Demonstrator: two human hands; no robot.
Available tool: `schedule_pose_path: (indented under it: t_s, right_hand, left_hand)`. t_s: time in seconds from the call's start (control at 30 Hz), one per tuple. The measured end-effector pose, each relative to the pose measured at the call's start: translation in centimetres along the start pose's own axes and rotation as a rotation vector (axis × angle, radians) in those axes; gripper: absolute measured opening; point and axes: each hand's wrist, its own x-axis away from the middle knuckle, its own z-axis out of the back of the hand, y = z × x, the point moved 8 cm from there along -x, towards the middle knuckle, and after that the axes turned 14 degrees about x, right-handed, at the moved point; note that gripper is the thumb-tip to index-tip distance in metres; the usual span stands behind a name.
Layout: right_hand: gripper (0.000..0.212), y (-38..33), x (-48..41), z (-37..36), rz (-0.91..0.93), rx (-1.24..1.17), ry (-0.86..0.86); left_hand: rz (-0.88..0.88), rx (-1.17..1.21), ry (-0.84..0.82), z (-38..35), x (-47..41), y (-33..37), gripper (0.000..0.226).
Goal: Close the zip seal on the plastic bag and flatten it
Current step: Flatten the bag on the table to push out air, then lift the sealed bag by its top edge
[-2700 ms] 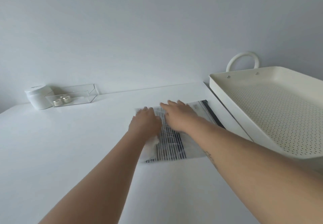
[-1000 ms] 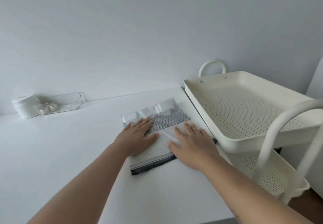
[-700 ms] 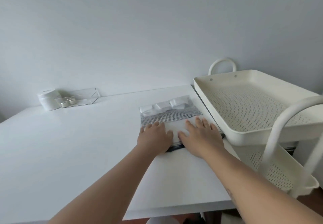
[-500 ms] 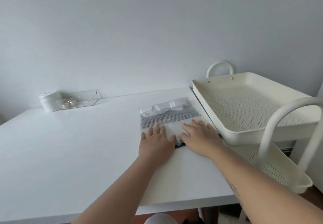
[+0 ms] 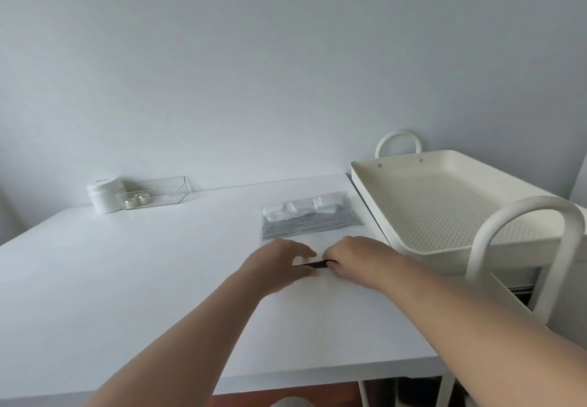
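A clear plastic bag [image 5: 309, 225] lies flat on the white table [image 5: 143, 263], holding striped fabric and white items at its far end. Its dark zip seal [image 5: 313, 264] runs along the near edge, only a short stretch showing between my hands. My left hand [image 5: 276, 263] rests on the near left part of the bag, fingers curled toward the seal. My right hand [image 5: 352, 262] sits on the near right part, fingers pinched on the seal. Most of the seal is hidden under both hands.
A cream perforated cart tray [image 5: 451, 203] with looped handles [image 5: 524, 235] stands right of the table, close to the bag. At the back left are a white round container [image 5: 103, 195] and a clear box [image 5: 155, 192] holding two small jars.
My hands have gone from flat, spread palms on the bag to curled fingers at its near edge, closing in on the zip seal. The view has pulled back slightly.
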Motion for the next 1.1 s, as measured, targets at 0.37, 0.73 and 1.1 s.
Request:
schedule_pose_path:
  t_s: [0.37,0.73,1.1]
  right_hand:
    - [0.013,4.7,-2.8,8.7,-0.113,-0.147,0.247]
    - [0.01,11.0,-6.8,22.7,-0.162,-0.293,0.271]
    - [0.006,19.3,-5.9,28.0,-0.149,-0.315,0.082]
  left_hand:
    - [-0.103,-0.138,0.124,10.2,-3.7,5.1,0.016]
    - [-0.062,-0.066,0.004,22.8,-10.1,12.8,0.009]
    - [-0.007,-0.017,-0.127,24.7,-15.9,20.8,0.013]
